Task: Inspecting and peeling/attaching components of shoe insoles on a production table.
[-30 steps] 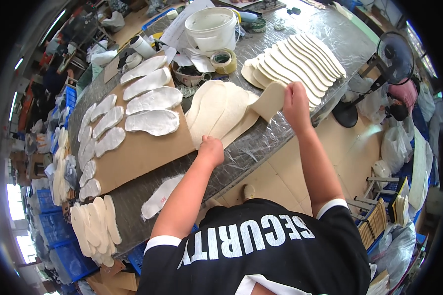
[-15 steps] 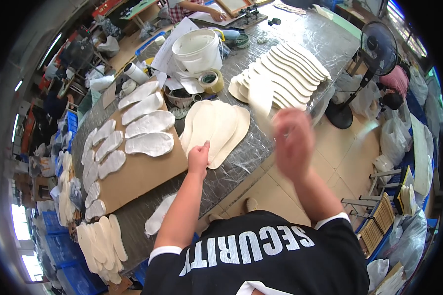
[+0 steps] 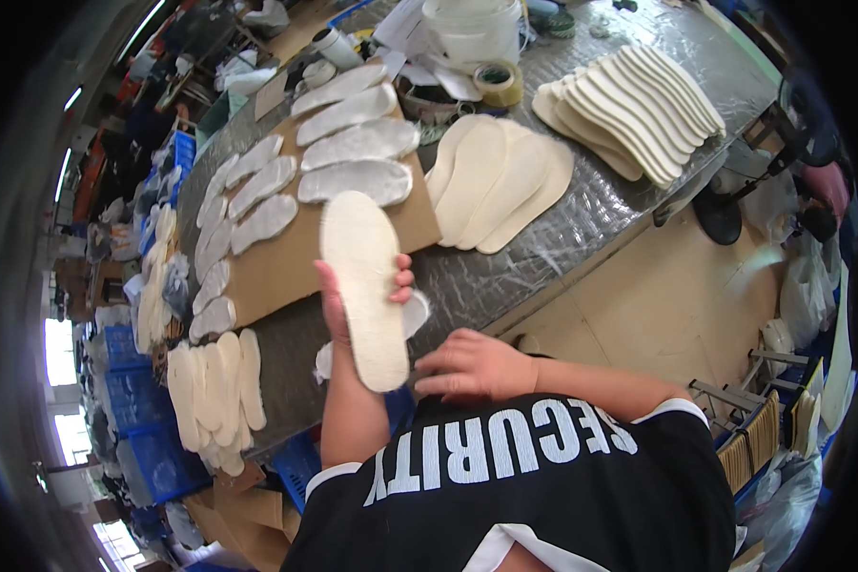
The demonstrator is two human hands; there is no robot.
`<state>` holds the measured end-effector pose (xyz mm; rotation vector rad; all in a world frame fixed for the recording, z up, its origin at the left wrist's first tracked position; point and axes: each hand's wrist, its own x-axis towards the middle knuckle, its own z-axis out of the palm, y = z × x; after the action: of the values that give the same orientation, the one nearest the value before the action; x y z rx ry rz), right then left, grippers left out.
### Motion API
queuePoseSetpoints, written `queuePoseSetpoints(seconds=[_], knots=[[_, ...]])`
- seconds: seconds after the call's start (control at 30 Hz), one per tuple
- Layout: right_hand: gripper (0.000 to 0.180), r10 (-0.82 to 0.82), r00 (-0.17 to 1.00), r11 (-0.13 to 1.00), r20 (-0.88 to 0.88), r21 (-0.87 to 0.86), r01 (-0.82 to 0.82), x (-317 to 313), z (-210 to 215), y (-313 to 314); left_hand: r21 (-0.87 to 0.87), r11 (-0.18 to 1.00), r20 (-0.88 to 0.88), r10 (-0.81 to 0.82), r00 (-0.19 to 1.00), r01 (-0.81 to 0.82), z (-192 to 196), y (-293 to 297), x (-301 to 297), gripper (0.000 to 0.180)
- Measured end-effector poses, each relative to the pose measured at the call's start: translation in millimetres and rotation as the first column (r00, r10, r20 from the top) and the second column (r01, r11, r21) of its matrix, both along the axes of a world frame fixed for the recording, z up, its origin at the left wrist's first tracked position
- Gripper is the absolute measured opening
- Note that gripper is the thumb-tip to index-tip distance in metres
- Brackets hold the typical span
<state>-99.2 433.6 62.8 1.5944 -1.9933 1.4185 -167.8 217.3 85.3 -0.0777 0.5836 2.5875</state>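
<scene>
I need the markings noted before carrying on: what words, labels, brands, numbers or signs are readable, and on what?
Black shirt: large white capitals across it, clear enough to read; wording not copied here.
White paper beside the bucket: any print is too small to read.
Insole in the left hand: no lettering visible.

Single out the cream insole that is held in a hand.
The single cream insole in the left hand, held above the table; the fanned insoles and the stacked insoles lie on it.

The insole [image 3: 364, 286] hides much of the left hand [image 3: 335, 310]; the upper edge crops the bucket [image 3: 472, 40]
</scene>
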Motion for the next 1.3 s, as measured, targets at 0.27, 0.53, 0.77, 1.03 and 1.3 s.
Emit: queuePoseSetpoints(seconds=[0.27,0.53,0.77,1.03,1.3], knots=[[0.031,-0.369,0.399,0.917,0.839,0.259,0.304,12,-57,-49,-0.95,0.292,-0.148,-0.116,0.982,-0.108,41,-157,98,0.086],[0.053,-0.111,-0.173,0.853,0.979,0.183,0.488,16,-84,-88,-0.748,-0.401,-0.235,-0.585,0.776,-0.529,-3,-138,91,0.072],[0.052,0.138,-0.302,0.851,0.943,0.043,0.524,11,-86,-94,-0.75,-0.273,-0.227,-0.749,0.623,-0.602,-39,-130,57,0.074],[0.05,0.209,-0.282,0.875,0.936,-0.051,0.481,9,-84,-87,-0.77,-0.266,-0.194,-0.768,0.611,-0.58,-47,-119,48,0.069],[0.047,0.198,-0.3,0.905,0.933,-0.056,0.422,6,-82,-84,-0.773,-0.294,-0.155,-0.772,0.617,-0.562,-47,-115,49,0.069]])
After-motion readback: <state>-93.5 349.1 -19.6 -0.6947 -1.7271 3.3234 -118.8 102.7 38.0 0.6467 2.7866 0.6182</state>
